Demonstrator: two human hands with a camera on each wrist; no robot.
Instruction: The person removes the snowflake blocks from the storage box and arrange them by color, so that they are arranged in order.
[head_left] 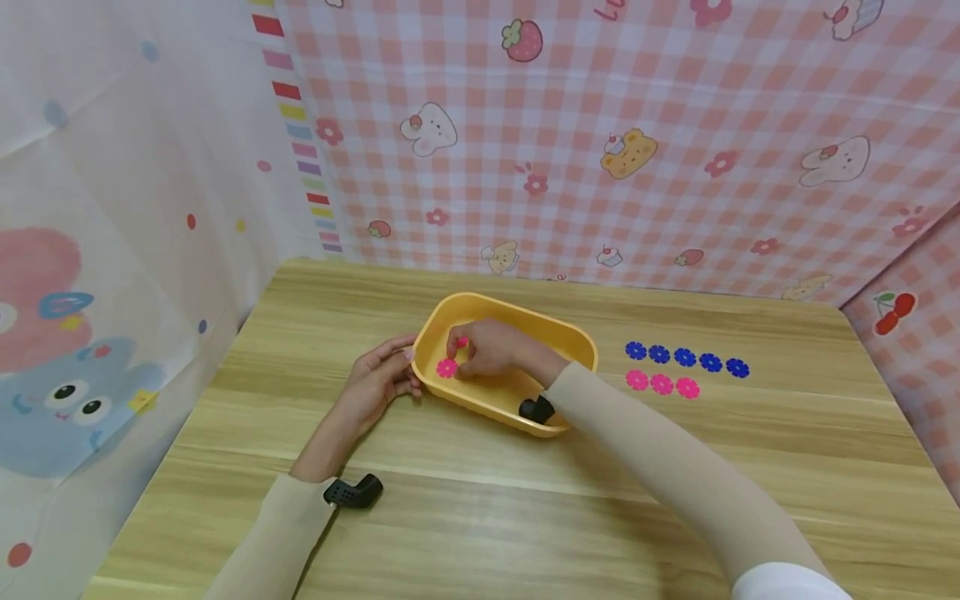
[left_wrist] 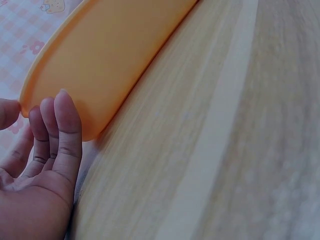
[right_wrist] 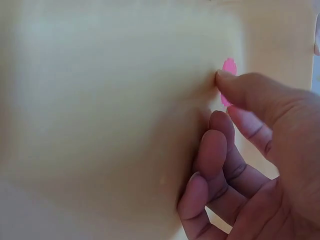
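A yellow plastic tub [head_left: 510,312] stands on the table. My left hand [head_left: 373,385] is at the tub's left end; in the left wrist view its thumb touches the rim and its loosely straight fingers [left_wrist: 67,117] lie along the outer wall. Reaching inside, my right hand [head_left: 491,346] has its thumb and index finger bent around a pink flower-shaped disc [head_left: 462,342]; I cannot tell whether they pinch it. Another pink flower disc [head_left: 447,367] lies on the tub floor, left of the thumb. In the right wrist view, the thumb partly covers a pink disc [right_wrist: 229,65].
Right of the tub lies a row of several blue flower discs [head_left: 684,357], with three pink flower discs [head_left: 662,384] in a row in front. Black wrist devices sit on the left sleeve [head_left: 354,492] and right sleeve [head_left: 537,409]. Patterned cloth [head_left: 570,167] hangs behind the table.
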